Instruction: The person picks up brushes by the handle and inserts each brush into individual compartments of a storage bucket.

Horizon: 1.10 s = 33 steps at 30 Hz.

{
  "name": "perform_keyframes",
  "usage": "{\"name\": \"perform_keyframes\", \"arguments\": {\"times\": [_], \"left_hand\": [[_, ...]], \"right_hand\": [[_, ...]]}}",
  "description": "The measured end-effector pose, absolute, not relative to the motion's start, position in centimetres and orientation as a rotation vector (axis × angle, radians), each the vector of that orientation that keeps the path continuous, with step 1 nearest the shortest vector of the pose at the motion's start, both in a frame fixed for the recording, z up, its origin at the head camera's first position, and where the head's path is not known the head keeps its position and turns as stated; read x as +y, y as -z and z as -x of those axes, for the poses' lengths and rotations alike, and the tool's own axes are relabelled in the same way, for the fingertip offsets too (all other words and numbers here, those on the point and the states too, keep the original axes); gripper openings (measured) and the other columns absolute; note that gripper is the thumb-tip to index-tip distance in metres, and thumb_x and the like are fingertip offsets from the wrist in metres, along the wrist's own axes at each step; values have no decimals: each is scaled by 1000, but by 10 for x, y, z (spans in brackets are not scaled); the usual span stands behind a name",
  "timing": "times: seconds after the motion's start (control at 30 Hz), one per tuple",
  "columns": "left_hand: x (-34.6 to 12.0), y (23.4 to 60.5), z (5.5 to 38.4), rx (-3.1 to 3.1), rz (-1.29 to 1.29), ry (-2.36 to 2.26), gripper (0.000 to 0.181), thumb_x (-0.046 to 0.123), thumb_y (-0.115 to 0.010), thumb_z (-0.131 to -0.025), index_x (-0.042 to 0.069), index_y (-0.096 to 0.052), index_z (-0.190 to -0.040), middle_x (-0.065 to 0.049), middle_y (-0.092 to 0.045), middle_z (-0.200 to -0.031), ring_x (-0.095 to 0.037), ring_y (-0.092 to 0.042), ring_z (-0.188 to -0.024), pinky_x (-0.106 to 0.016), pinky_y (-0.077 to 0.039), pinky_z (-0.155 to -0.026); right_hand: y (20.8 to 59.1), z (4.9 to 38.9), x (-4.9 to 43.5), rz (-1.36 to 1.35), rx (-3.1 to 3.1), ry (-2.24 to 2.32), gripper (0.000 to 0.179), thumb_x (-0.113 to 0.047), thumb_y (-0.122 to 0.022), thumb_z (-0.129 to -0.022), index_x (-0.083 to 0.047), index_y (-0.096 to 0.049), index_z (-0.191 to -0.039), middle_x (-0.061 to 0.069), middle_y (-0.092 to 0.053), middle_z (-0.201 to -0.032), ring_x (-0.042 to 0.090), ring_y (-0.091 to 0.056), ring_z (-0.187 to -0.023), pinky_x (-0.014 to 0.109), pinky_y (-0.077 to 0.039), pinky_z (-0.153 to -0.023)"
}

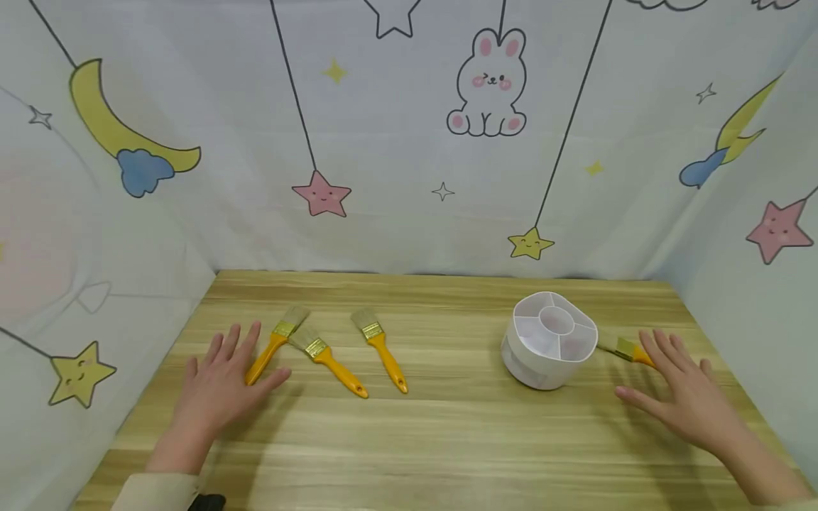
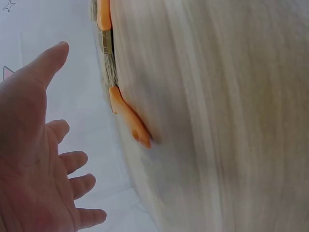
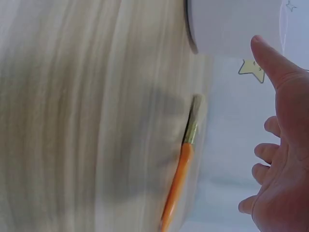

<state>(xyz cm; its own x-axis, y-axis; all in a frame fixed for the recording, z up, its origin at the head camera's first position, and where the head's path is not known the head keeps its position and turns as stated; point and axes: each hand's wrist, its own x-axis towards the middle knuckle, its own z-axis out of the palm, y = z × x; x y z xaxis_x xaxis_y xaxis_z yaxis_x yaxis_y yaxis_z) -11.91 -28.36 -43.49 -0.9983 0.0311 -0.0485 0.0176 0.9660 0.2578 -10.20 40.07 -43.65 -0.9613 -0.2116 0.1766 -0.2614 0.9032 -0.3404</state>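
Observation:
My left hand [image 1: 220, 387] hovers at the left of the table with fingers spread, holding nothing. It is nearest to a paintbrush [image 1: 276, 342] with an orange handle, partly covered by the hand in the head view. Two more such brushes lie to its right, a slanted paintbrush [image 1: 332, 365] and another paintbrush [image 1: 386, 353]. On the right side my right hand [image 1: 686, 397] is spread above the table, also holding nothing. Under its fingertips lies a fourth, similar paintbrush [image 3: 181, 176], seen whole-length in the right wrist view. Left of that brush stands a white divided organizer [image 1: 535, 369].
The wooden table [image 1: 447, 447] backs onto a white fabric curtain [image 1: 396, 142] printed with stars, moons and a rabbit. Fabric also hangs along both sides. The organizer has several compartments around a round middle one. A cream sleeve [image 1: 156, 491] shows at the left wrist.

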Motion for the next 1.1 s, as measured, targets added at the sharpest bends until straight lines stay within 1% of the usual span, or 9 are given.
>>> {"name": "perform_keyframes", "arguments": {"times": [0.2,0.33,0.47,0.6,0.73,0.93,0.97,1.03,1.1], "left_hand": [[-284,427,122,3067,-54,-389,111,80,-54,-96,13,-11,-173,-36,-15,-171,-63,-15,-154,-88,-10,-114],[-283,420,123,3078,-60,-378,110,79,-55,-96,12,-13,-173,-35,-17,-171,-63,-17,-153,-87,-11,-115],[-282,413,125,3081,-67,-363,109,78,-56,-97,12,-15,-173,-35,-17,-171,-62,-18,-154,-87,-12,-115],[-281,409,128,3079,-80,-350,109,78,-56,-97,11,-16,-173,-35,-18,-171,-61,-17,-155,-86,-14,-115],[-280,407,132,3080,-94,-366,110,78,-57,-96,9,-17,-172,-35,-19,-171,-60,-18,-155,-85,-16,-116],[-281,408,138,3044,-110,-443,114,78,-59,-96,8,-11,-173,-35,-18,-171,-59,-19,-155,-84,-17,-117],[-281,408,139,3034,-109,-460,115,78,-59,-95,8,-10,-173,-35,-18,-171,-60,-20,-154,-84,-18,-117],[-280,408,142,3007,-103,-507,117,77,-61,-95,8,-8,-173,-36,-17,-171,-61,-19,-154,-84,-18,-117],[-280,409,144,2975,-96,-555,119,77,-63,-94,7,-6,-172,-36,-16,-171,-62,-19,-153,-83,-19,-117]], "right_hand": [[421,108,393,-465,-2919,-662,114,-35,-86,-92,-8,-10,-173,33,-11,-173,48,4,-162,79,16,-118],[409,115,389,-511,-2918,-726,115,-31,-87,-91,-8,-9,-173,30,-9,-175,47,7,-163,77,18,-119],[398,119,386,-534,-2928,-783,117,-30,-88,-91,-11,-7,-173,27,-6,-176,44,8,-163,71,16,-124],[387,123,382,-527,-2939,-868,118,-29,-88,-91,-14,-4,-173,25,-5,-177,46,6,-163,75,6,-124],[382,126,376,-506,-2954,-945,118,-29,-87,-92,-17,-2,-174,23,-3,-178,52,2,-161,84,-4,-118],[384,130,369,-485,-2965,-991,118,-28,-87,-92,-20,-2,-174,26,-8,-177,66,-17,-152,87,-22,-111],[385,131,368,-488,-2964,-1003,118,-27,-87,-92,-20,-3,-174,26,-9,-177,67,-21,-150,77,-26,-119],[388,132,365,-501,-2956,-1050,117,-24,-86,-93,-19,-3,-174,25,-10,-177,68,-25,-148,47,-32,-129],[391,133,363,-525,-2937,-1122,115,-20,-85,-94,-17,-2,-174,25,-9,-177,68,-26,-147,14,-31,-120]]}}
